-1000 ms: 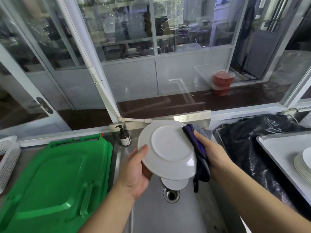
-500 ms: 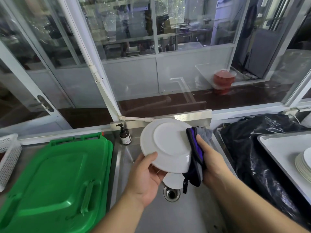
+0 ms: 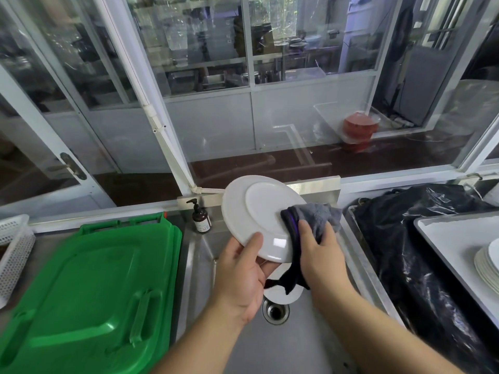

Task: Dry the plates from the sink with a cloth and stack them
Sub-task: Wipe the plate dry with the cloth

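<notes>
Right over the sink (image 3: 318, 344), the left hand (image 3: 240, 276) grips a white plate (image 3: 259, 217) by its lower rim, thumb on the underside facing us, plate tilted up. The right hand (image 3: 321, 252) pinches a grey and purple cloth (image 3: 310, 220) against the plate's right edge. Below the hands another plate (image 3: 280, 295) lies by the drain (image 3: 275, 311). Far right of the right arm, stacked plates (image 3: 488, 268) sit on a tray (image 3: 453, 236).

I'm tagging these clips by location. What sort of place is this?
Probably the dishwashing area of a commercial kitchen: a stainless steel sink, a stack of white plates on a tray at right, and steel shelving with pots behind the glass partition.
</notes>
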